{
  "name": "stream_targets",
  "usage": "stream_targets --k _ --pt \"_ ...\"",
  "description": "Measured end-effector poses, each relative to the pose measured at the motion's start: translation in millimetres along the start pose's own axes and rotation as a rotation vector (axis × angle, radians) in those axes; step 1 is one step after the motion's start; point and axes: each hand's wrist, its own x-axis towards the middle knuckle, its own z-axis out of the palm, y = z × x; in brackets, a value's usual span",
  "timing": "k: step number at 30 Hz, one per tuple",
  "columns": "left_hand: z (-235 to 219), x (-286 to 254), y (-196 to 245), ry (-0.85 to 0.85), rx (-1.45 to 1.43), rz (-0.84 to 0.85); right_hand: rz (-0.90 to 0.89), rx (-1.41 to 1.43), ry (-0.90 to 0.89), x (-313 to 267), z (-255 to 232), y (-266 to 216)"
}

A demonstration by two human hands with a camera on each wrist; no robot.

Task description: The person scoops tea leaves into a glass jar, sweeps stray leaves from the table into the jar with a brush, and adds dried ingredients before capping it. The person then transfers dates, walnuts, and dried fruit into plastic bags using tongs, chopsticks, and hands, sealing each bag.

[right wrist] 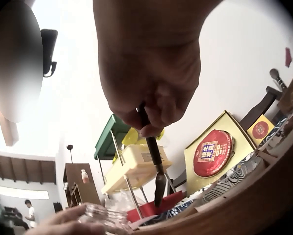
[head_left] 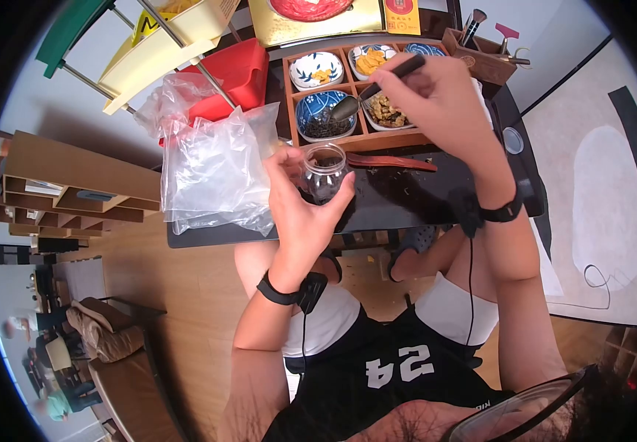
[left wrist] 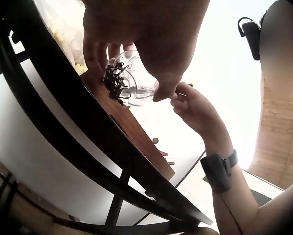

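Observation:
My left hand (head_left: 298,214) grips a small clear glass jar (head_left: 324,179) upright over the front of the black table. Dark, twisted dried leaves (left wrist: 116,83) show inside the jar in the left wrist view. My right hand (head_left: 444,103) pinches the black handle of a small dark spoon (head_left: 345,109). The spoon's bowl hangs over a blue patterned bowl (head_left: 311,105) of dark dried leaves, with its tip pointing down in the right wrist view. That blue bowl sits in a front compartment of the wooden divided tray (head_left: 294,81).
Bowls of yellow pieces (head_left: 372,62) and brown pieces (head_left: 385,112) share the tray. A reddish wooden tool (head_left: 399,163) lies before it. Clear plastic bags (head_left: 215,166) and a red bin (head_left: 241,77) stand left; a wooden holder with brushes (head_left: 480,59) stands right.

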Motion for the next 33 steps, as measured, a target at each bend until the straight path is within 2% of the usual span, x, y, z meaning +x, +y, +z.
stream_targets --k 2,4,9,11,16,18,19,21,24,33 --pt "-0.1 -0.2 1.2 -0.019 0.008 -0.001 -0.01 -0.101 -0.034 1.8 7.9 2.7" --pt "0.0 -0.2 4.3 -0.039 -0.033 -0.055 -0.189 -0.098 -0.021 2.4 21.8 10.0" --pt "-1.1 -0.4 -2.7 -0.047 -0.006 -0.054 -0.324 -0.073 -0.031 3.6 35.4 20.6" --pt "-1.4 -0.3 -3.0 -0.043 0.015 -0.042 -0.099 -0.077 -0.13 4.2 27.5 13.9" --pt "-4.8 2.1 4.3 -0.057 0.016 -0.091 0.067 0.005 -0.105 5.7 28.5 35.5" --pt "-4.7 2.5 3.6 -0.058 0.018 -0.092 0.326 0.119 -0.224 4.7 23.0 30.7" --pt "-4.5 2.8 3.3 -0.06 0.02 -0.092 0.326 0.119 -0.226 3.7 24.0 36.1" --pt "-4.4 3.0 2.4 -0.058 0.011 -0.094 0.399 0.316 -0.241 1.0 30.2 52.0" --pt "-5.2 3.7 5.5 -0.062 -0.003 -0.104 0.45 0.438 -0.214 0.8 35.5 53.8" --pt "-3.3 3.0 3.6 -0.052 0.004 -0.1 0.495 0.481 -0.242 2.9 32.8 51.9"
